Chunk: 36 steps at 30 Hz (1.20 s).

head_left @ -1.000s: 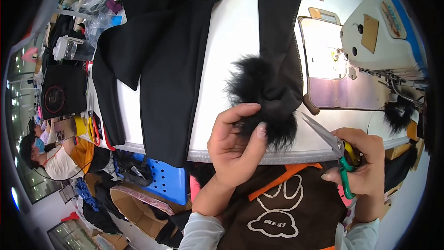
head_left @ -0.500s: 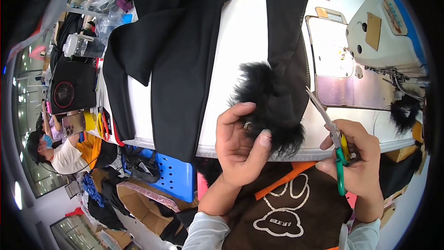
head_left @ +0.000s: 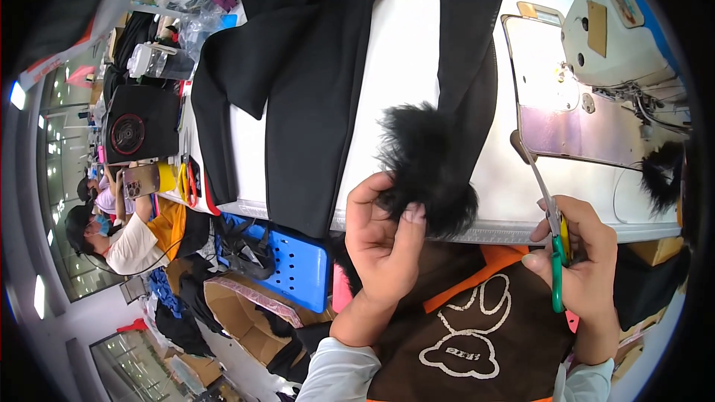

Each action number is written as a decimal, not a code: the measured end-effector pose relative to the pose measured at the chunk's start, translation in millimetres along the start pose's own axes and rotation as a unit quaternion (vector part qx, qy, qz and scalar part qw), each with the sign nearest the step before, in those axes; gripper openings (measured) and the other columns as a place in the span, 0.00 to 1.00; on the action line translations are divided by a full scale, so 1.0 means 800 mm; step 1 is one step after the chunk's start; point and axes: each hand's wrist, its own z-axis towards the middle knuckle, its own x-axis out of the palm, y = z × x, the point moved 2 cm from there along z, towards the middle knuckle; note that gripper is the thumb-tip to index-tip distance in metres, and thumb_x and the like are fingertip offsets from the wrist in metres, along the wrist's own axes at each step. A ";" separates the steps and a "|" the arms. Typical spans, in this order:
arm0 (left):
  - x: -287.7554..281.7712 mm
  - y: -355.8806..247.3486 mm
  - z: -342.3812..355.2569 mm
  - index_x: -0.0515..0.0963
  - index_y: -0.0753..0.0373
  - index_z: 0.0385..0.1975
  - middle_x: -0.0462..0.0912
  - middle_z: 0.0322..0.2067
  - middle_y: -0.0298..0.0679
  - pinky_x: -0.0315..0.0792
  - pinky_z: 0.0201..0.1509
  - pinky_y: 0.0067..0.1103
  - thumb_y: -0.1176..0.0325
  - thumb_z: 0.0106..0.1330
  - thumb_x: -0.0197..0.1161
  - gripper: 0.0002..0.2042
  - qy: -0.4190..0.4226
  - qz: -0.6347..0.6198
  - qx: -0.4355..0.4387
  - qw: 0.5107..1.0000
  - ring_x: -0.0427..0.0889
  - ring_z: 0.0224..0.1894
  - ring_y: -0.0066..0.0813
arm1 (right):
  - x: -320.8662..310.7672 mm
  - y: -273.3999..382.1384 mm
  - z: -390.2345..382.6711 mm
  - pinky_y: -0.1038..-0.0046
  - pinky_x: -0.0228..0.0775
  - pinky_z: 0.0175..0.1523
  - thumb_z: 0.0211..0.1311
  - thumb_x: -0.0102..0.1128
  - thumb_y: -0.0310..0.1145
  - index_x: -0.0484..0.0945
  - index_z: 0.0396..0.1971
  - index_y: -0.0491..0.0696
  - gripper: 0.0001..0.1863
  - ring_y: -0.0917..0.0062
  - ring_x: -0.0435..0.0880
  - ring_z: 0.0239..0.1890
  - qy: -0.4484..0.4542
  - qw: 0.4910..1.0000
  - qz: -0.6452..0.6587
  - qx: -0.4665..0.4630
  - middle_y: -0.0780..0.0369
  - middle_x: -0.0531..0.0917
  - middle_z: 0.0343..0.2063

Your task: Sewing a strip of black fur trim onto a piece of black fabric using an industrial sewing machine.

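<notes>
My left hand [head_left: 383, 246] is closed on a black furry cuff [head_left: 428, 160], thumb on top and fingers curled beneath. The cuff joins the end of a long black fabric piece [head_left: 469, 52] that runs away across the white table. To the right, my right hand [head_left: 585, 268] grips a pair of scissors [head_left: 547, 197] with green and yellow on the handles. Their blades point up and away, apart from the fur, toward the metal plate of the sewing machine. Fingers partly cover the handles.
A white sewing machine [head_left: 618, 37] stands at the right, with a loose black fur piece [head_left: 661, 177] beside it. More black fabric [head_left: 313, 104] drapes over the table edge at left. A blue plastic crate [head_left: 298, 272] and a cardboard box [head_left: 234, 316] sit below. Another person [head_left: 130, 246] works at far left.
My left hand has turned the furry cuff and drawn it slightly nearer. The scissors stay in my right hand, their blades at a changed angle. The whole view has shifted a little.
</notes>
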 end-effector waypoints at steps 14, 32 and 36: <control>0.000 -0.010 -0.017 0.67 0.67 0.61 0.76 0.57 0.43 0.70 0.59 0.18 0.83 0.67 0.65 0.24 -0.047 0.055 0.036 0.997 0.76 0.56 0.25 | -0.014 -0.010 -0.032 0.79 0.76 0.35 0.40 0.89 0.33 0.79 0.53 0.42 0.37 0.84 0.82 0.29 0.018 0.999 -0.024 -0.014 0.63 0.85 0.29; -0.008 0.002 0.011 0.69 0.69 0.67 0.76 0.61 0.47 0.69 0.67 0.29 0.81 0.68 0.63 0.26 0.161 0.498 0.194 0.830 0.76 0.61 0.37 | -0.166 -0.373 -0.373 0.57 0.76 0.34 0.57 0.76 0.45 0.73 0.54 0.51 0.29 0.56 0.85 0.26 -0.295 0.819 -0.353 0.343 0.55 0.81 0.20; 0.013 -0.006 -0.002 0.75 0.68 0.60 0.81 0.53 0.44 0.71 0.62 0.26 0.78 0.67 0.64 0.20 0.176 0.569 0.136 0.791 0.79 0.55 0.32 | -0.157 -0.469 -0.436 0.53 0.77 0.45 0.56 0.72 0.35 0.71 0.60 0.52 0.30 0.53 0.87 0.42 -0.296 0.823 -0.294 0.386 0.50 0.84 0.38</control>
